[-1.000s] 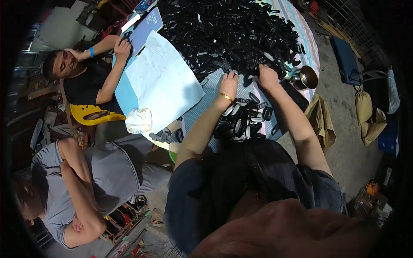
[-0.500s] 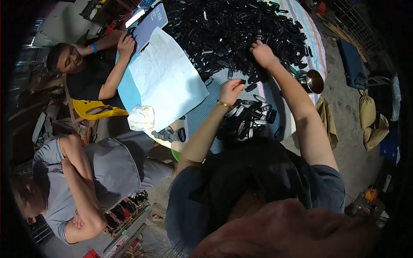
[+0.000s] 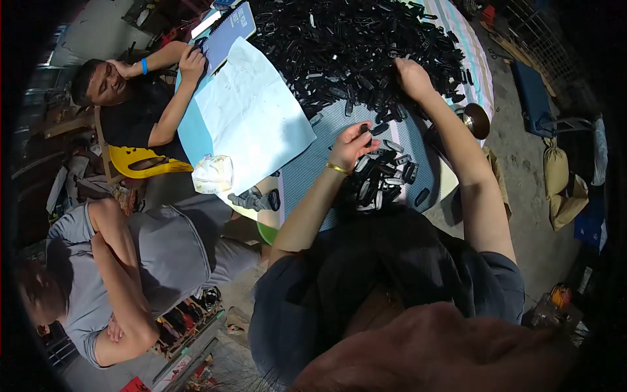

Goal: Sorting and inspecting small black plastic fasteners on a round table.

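Left hand (image 3: 353, 142) pinches small black plastic piece (image 3: 364, 129) above near pile (image 3: 382, 179); right hand (image 3: 413, 77) curled, grip buried in big glossy heap (image 3: 353, 39), hold unclear.

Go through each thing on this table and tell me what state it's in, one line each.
Left hand: raised over the small pile, pinching a black piece.
Right hand: stretched out, resting in the big pile.
Big pile of black pieces: loose, heaped across the far side of the table.
Small pile: gathered by the near edge.
White paper sheet: unfolded, lying flat.
Blue notebook: closed.
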Tool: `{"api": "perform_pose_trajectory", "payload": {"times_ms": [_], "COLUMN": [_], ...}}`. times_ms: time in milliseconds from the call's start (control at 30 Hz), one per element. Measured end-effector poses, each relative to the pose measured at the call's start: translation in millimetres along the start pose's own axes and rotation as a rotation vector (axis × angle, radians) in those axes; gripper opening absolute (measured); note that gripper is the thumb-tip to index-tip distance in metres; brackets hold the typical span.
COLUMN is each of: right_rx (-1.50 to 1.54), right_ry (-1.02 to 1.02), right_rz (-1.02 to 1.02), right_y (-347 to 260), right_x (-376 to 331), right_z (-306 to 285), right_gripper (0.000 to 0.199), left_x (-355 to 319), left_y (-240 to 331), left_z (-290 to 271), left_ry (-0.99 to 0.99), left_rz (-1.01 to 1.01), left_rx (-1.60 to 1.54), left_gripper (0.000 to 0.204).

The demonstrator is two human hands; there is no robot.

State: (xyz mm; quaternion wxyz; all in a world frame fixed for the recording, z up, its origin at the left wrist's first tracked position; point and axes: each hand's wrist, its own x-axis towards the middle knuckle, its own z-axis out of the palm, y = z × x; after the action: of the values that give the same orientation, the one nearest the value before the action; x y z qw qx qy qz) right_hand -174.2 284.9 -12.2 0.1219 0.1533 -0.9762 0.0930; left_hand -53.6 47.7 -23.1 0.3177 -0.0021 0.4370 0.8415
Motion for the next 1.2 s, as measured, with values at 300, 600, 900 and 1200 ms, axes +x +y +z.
{"api": "perform_pose_trajectory", "payload": {"times_ms": [300, 600, 900, 1200], "right_rx": [1.614, 1.071, 1.044, 0.927], "right_ry": [-0.031, 0.131, -0.009, 0.157], "right_rz": [0.479, 0.367, 0.508, 0.363], "right_y": [-76, -137, -143, -156], "right_x": [-29, -115, -139, -143], "right_z": [-47, -44, -57, -48], "right_gripper": [0.028, 0.025, 0.024, 0.023], "left_x": [-7, -16, -24, -32], "left_y": [3, 1, 1, -5], "left_z": [10, 13, 19, 28], "left_ry": [0.074, 0.098, 0.086, 0.114], "left_rz": [0.112, 0.214, 0.2, 0.24], "left_rx": [-0.061, 0.131, 0.314, 0.293], "left_gripper": [0.032, 0.036, 0.035, 0.027]}}
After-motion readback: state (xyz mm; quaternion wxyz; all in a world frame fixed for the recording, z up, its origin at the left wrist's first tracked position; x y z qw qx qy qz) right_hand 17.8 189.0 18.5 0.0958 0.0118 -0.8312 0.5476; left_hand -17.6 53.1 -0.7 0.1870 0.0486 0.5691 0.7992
